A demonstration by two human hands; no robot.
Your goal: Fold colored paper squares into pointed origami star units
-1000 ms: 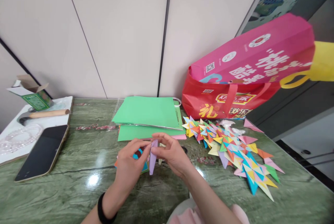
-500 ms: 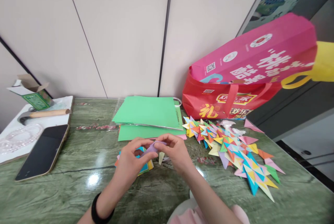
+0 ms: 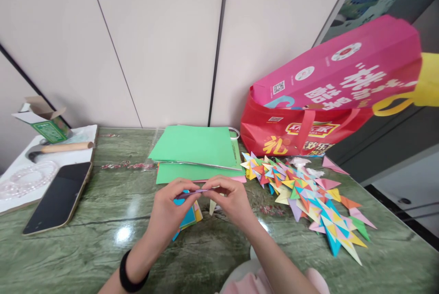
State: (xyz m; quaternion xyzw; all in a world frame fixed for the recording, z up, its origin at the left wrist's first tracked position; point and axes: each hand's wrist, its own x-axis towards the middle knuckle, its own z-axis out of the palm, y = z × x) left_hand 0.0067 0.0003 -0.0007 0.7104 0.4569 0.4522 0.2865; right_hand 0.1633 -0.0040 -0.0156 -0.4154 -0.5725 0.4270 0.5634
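A small piece of folded purple paper (image 3: 192,193) is pinched between both hands above the table, seen nearly edge-on. My left hand (image 3: 170,205) grips its left end between thumb and fingers; a black band circles that wrist. At the paper's right end, my right hand (image 3: 229,198) pinches with thumb and forefinger. Below the hands lie several blue, yellow and orange paper pieces (image 3: 187,218), partly covered by the left hand. A pale cream folded piece (image 3: 212,206) rests under the right hand.
Green paper sheets (image 3: 192,143) lie behind the hands. Many folded paper triangles (image 3: 308,193) spread on the right, before a red bag (image 3: 267,125) and a pink bag (image 3: 329,65). At left are a phone (image 3: 58,198), a wooden-handled tool (image 3: 65,147), beads (image 3: 27,179) and a green box (image 3: 48,125).
The purple paper has turned from a tilted, broader face to a flatter, nearly edge-on position. Both hands keep hold of it, with the fingertips slightly shifted. The view has moved slightly.
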